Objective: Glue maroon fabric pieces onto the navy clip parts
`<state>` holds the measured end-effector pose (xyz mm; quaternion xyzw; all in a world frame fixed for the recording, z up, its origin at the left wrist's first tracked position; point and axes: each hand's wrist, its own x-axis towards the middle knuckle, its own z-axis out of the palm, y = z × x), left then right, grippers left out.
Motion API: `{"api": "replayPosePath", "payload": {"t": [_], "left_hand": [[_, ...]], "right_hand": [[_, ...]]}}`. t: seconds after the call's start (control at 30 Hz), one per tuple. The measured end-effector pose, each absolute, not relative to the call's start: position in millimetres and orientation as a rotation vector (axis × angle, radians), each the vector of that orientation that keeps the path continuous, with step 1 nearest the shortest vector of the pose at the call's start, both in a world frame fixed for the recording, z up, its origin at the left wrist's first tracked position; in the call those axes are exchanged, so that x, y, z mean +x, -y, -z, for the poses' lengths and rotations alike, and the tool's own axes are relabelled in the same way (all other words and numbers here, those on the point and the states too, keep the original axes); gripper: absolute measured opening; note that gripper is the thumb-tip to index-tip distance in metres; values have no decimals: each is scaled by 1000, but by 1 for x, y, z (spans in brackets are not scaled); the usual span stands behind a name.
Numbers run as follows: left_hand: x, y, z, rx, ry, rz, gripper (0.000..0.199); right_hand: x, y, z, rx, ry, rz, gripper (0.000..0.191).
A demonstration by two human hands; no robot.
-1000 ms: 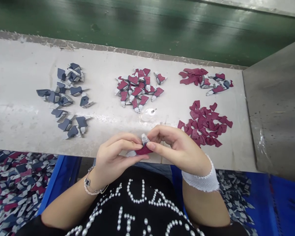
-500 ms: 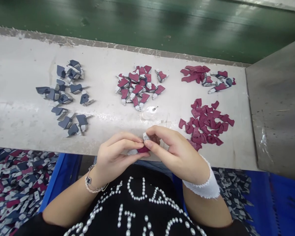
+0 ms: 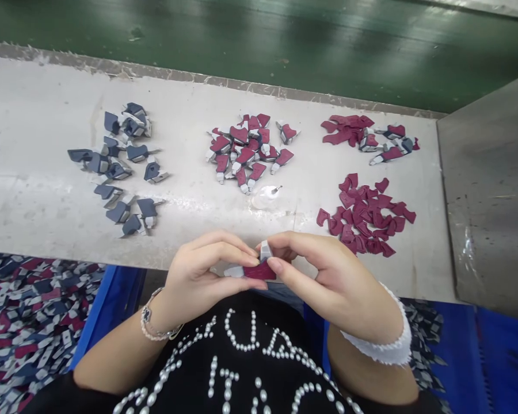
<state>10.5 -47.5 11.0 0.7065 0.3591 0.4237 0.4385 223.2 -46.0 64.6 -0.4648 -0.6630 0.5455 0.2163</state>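
Observation:
Between both hands, at the table's near edge, is a small grey plastic part with a maroon piece [image 3: 260,270] on it. My left hand [image 3: 211,264] pinches it from the left with thumb and fingertips. From the right, my right hand [image 3: 315,270] grips its grey end with thumb and forefinger; the other fingers are partly hidden. Beyond the hands lies a pile of grey parts with maroon faces [image 3: 246,152]. A small clear bottle with a thin dark tip [image 3: 265,197] lies between that pile and my hands. Loose maroon pieces [image 3: 365,215] are spread to the right.
Dark blue-grey parts [image 3: 118,167] lie on the left of the white table [image 3: 38,190]. More maroon pieces [image 3: 347,129] and assembled parts [image 3: 391,145] are at the far right. A metal panel [image 3: 492,190] borders the right side. Filled blue bins [image 3: 97,310] stand below the near edge.
Both hands have shifted slightly; the right hand has moved right and nearer the body. More of the maroon face and grey end of the held part shows. The view has moved a little.

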Motion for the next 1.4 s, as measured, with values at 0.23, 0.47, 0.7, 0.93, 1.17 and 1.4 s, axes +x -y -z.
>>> {"api": "replayPosePath", "payload": {"t": [0.23, 0.47, 0.7, 0.93, 1.17, 1.4], "left_hand": [[13, 47, -13, 1802, -906, -1044, 31], [13, 49, -7, 1775, -908, -1173, 32], [12, 51, 0, 1681, -1091, -1082, 28], [6, 46, -2, 1801, -1230, -808, 31], [6, 45, -5, 1728, -1159, -782, 9], [6, 51, 7, 1137, -985, -753, 16]], "right_hand": [[220, 49, -63, -1407, 1878, -1436, 12], [218, 51, -63, -1360, 1896, -1490, 10], [213, 53, -52, -1357, 1886, -1405, 15], [209, 51, -44, -1464, 2031, -1245, 17], [210, 54, -48, -1381, 2175, -1187, 18], [204, 58, -51, -1355, 2335, -1125, 25]]}}
